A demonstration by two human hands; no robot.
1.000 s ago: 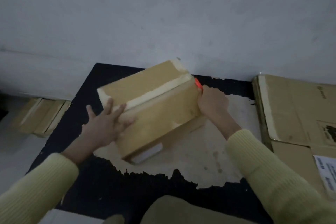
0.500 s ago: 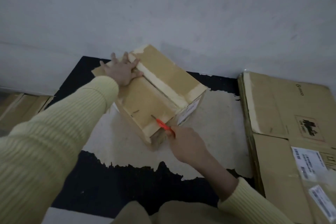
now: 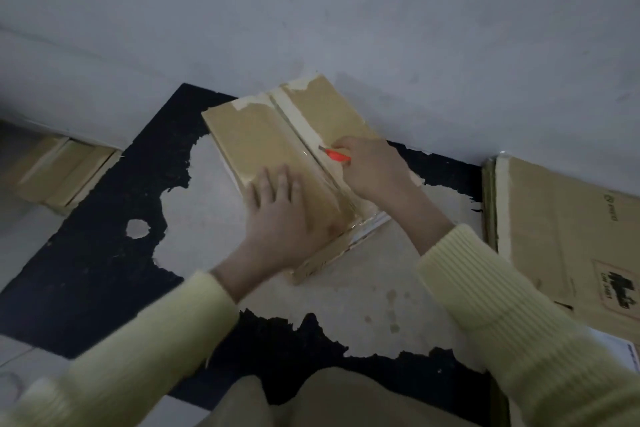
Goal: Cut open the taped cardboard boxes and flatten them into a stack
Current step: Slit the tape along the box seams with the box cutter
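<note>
Orange cutter (image 3: 335,155) in curled right hand (image 3: 375,170)

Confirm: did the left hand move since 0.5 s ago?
Yes. The left hand went from the far end of the box, by the wall, to its near end, toward the person; it presses flat there. The right hand holds the cutter.

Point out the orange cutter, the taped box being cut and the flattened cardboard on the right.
orange cutter (image 3: 337,156): head view, on the exposed part of its orange handle.
taped box (image 3: 256,139): head view, on its bare left top flap.
flattened cardboard (image 3: 554,218): head view, on the top sheet's bare middle.
</note>
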